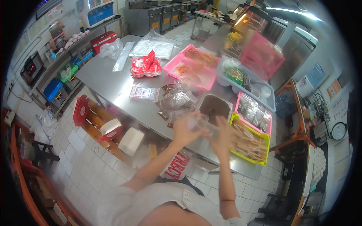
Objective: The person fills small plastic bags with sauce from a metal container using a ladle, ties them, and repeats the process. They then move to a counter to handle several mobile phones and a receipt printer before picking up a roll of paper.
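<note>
At the table's near edge, my left hand (184, 130) has its fingers closed on a small see-through plastic bag (206, 126). My right hand (220, 135) is at the other side of the bag, its fingers smeared by motion. Just beyond the hands stands a steel pan (222, 101) with dark brown contents low inside. To its left lies a heap of small plastic bags (180, 98), some dark brown. A yellow-green basket (260, 162) of long tan pieces is close to my right hand. Behind it, a pink basket (268, 130) holds dark, shiny wrapped packets.
On the steel table (109, 84) are a flat plastic packet (144, 93), red-and-white packaging (146, 66), plastic sheets (152, 47), a pink tray (173, 67) with brownish food, and a clear tub (247, 88). A wooden rack (94, 119) stands at the left below.
</note>
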Motion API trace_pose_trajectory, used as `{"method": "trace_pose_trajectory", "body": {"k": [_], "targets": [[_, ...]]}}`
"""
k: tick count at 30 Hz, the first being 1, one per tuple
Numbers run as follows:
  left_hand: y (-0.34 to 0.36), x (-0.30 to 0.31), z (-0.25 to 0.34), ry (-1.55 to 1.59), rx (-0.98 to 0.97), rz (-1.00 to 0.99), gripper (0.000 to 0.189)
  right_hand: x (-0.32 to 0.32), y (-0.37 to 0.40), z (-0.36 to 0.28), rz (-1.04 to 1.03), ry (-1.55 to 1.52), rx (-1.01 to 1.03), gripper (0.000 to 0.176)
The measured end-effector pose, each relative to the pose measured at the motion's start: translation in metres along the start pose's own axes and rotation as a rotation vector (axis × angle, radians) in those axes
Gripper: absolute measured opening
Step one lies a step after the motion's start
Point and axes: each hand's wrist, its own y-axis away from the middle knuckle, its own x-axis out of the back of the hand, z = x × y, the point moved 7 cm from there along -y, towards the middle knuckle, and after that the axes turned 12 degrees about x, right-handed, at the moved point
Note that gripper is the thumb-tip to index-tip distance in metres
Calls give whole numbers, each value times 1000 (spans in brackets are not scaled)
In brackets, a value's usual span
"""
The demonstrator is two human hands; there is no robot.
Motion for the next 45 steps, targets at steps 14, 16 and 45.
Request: {"method": "trace_pose_trajectory", "body": {"k": [14,16,45], "targets": [[34,46,-1,38,168,51,12,-16,11,-60,162,-896,-179,15],[36,50,10,-95,69,39,12,-13,7,-64,175,-929,-155,14],[66,143,-138,759,837,293,27,-138,-93,-89,132,-643,-115,20]]}}
